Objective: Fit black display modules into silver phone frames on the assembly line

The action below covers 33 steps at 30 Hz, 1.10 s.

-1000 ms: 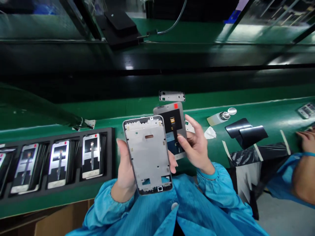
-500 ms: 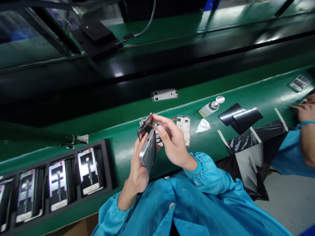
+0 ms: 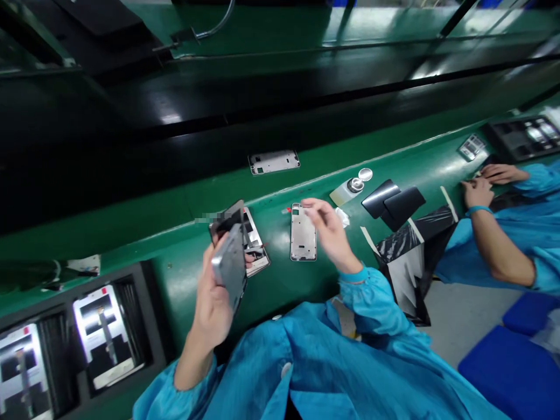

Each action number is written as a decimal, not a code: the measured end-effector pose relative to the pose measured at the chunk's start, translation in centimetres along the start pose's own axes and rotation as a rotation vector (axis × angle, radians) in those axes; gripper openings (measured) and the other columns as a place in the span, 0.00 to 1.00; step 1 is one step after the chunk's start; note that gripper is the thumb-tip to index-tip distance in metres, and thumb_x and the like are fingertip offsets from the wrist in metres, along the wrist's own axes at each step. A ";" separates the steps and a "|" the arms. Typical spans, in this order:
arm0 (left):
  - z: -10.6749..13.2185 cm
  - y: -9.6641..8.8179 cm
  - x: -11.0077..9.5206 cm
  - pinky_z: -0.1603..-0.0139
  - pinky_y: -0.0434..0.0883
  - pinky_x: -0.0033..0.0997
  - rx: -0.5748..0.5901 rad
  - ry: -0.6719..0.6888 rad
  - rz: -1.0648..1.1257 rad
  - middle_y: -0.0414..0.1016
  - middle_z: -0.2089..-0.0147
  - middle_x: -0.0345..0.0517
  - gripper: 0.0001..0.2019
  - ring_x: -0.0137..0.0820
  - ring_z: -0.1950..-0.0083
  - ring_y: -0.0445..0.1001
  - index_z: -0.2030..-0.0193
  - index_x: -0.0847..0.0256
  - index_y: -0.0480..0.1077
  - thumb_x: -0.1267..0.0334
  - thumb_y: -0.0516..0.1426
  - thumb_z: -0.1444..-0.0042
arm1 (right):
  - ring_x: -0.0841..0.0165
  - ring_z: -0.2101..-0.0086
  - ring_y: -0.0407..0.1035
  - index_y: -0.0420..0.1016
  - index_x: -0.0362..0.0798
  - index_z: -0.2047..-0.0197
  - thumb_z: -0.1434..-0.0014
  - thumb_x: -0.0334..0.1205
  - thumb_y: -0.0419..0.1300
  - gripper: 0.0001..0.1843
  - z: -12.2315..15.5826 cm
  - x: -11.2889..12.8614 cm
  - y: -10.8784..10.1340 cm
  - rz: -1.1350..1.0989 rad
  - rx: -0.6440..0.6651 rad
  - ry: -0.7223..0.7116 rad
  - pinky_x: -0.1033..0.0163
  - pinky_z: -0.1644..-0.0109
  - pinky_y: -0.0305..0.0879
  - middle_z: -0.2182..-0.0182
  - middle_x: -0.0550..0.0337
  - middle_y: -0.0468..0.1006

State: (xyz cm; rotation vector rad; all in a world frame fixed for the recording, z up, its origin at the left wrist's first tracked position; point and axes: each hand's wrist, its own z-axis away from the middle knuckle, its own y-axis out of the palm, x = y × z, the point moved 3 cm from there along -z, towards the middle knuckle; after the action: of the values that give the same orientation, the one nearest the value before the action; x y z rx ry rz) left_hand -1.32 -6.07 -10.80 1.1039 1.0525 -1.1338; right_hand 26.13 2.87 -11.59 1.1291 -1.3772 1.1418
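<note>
My left hand [image 3: 214, 312] is closed around a silver phone [image 3: 231, 265], tilted on edge. Held in the same hand, behind the phone, is a dark glossy screen panel [image 3: 230, 219]. On the green bench just right of them lies a white-and-black phone part [image 3: 256, 239], partly covered by the hand. Over the upper right edge of a pale phone frame [image 3: 303, 236] is my right hand [image 3: 328, 230], fingers bent and apart, slightly blurred; I see nothing in it. A small red tab [image 3: 287, 210] lies beside the frame's top left corner.
Another phone frame [image 3: 275, 162] lies farther back. A dispenser bottle [image 3: 347, 191] with raised lid, a white wipe [image 3: 342, 217] and dark sheets [image 3: 394, 204] are at right. A black tray [image 3: 151, 315] of phone parts sits at left. A co-worker's hands [image 3: 487, 184] are far right.
My right hand has left the screen panel and moved to the pale frame. My left hand keeps the phone and panel, now lower and farther left. The view has swung right.
</note>
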 end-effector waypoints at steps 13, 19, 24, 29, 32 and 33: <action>-2.9 1.5 -7.4 0.65 0.89 0.45 -0.245 -0.034 0.554 0.90 0.54 0.55 0.41 0.46 0.60 0.90 0.27 0.56 0.76 0.25 0.54 0.30 | 0.58 0.54 0.82 0.61 0.57 0.60 0.35 0.80 0.61 0.34 -5.3 -7.6 -3.9 0.185 0.160 0.156 0.48 0.42 0.77 0.58 0.53 0.87; -3.9 0.2 -6.2 0.59 0.90 0.57 0.046 -0.097 0.704 0.90 0.48 0.61 0.43 0.54 0.55 0.92 0.24 0.60 0.74 0.27 0.51 0.27 | 0.62 0.65 0.75 0.65 0.55 0.61 0.32 0.75 0.59 0.29 -5.5 -7.7 -2.5 0.378 0.293 0.148 0.57 0.57 0.71 0.66 0.58 0.82; -3.6 1.8 -9.0 0.58 0.90 0.53 0.069 -0.098 0.797 0.91 0.49 0.61 0.47 0.48 0.57 0.92 0.26 0.64 0.76 0.31 0.31 0.21 | 0.61 0.64 0.70 0.67 0.54 0.66 0.31 0.54 0.63 0.16 -7.6 -7.3 -0.6 0.613 0.336 0.095 0.55 0.53 0.68 0.69 0.60 0.75; -3.1 3.8 -12.0 0.57 0.89 0.46 0.070 -0.144 0.838 0.92 0.51 0.51 0.50 0.45 0.55 0.92 0.33 0.59 0.82 0.32 0.26 0.22 | 0.53 0.55 0.67 0.69 0.53 0.64 0.32 0.43 0.60 0.08 -6.6 -6.6 0.2 0.837 0.311 0.021 0.49 0.45 0.64 0.61 0.50 0.75; -2.9 4.0 -13.0 0.53 0.88 0.42 0.108 -0.184 0.844 0.91 0.48 0.42 0.51 0.50 0.32 0.84 0.36 0.50 0.84 0.31 0.24 0.23 | 0.50 0.51 0.66 0.70 0.52 0.61 0.30 0.42 0.59 0.06 -5.7 -6.4 0.3 0.944 0.265 0.004 0.48 0.44 0.64 0.55 0.45 0.76; -2.9 4.0 -13.2 0.53 0.88 0.43 0.131 -0.196 0.854 0.90 0.46 0.41 0.52 0.53 0.26 0.78 0.38 0.49 0.84 0.30 0.23 0.24 | 0.50 0.50 0.67 0.70 0.51 0.60 0.30 0.43 0.59 0.06 -5.6 -6.3 0.3 0.972 0.248 0.004 0.48 0.44 0.64 0.54 0.44 0.76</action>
State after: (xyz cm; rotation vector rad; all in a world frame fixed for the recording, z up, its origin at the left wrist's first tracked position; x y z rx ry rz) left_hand 0.86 -1.07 2.23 1.3253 0.2765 -0.5961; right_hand 27.05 8.86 -17.43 0.5751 -1.8803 2.0299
